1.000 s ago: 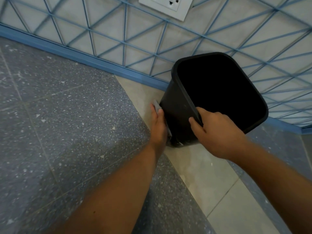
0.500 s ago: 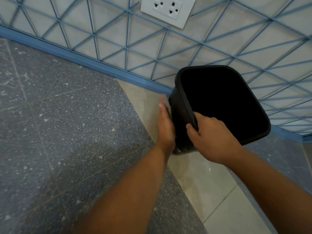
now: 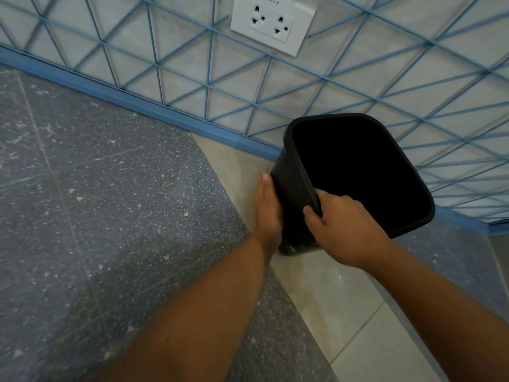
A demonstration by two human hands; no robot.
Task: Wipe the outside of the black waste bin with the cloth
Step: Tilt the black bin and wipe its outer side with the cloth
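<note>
**Head view: our wiping hand has slid up the bin's left wall**

Head camera looks down on the black waste bin [image 3: 358, 177], tipped on the floor [image 3: 110, 216] close to the blue skirting [image 3: 165, 111], its open mouth turned up toward us. Our right hand [image 3: 344, 227] holds the near rim, fingers hooked over the edge and thumb on the outside, so that grip is closed around the rim and steadies the bin.

Our left hand [image 3: 268, 205] lies flat against the bin's left outer wall, fingers straight and pressed together, palm to the plastic. A second ago this hand sat lower on the wall and a pale strip of cloth showed at its fingertips. Since then it has travelled upward along the side, toward the skirting end of the wall. Now the cloth is almost wholly hidden under the palm; we cannot make it out for certain, only a faint light edge at the fingertip. Between those pictures the view has also shifted, so the wall socket [image 3: 272, 23] now shows in full.

We judge this to be one stroke along the left face, nearly run to its end. Only this side shows any contact; the far and right faces, and the near face under our right hand, appear still to do. Turning the bin by the rim would bring those round.
</note>
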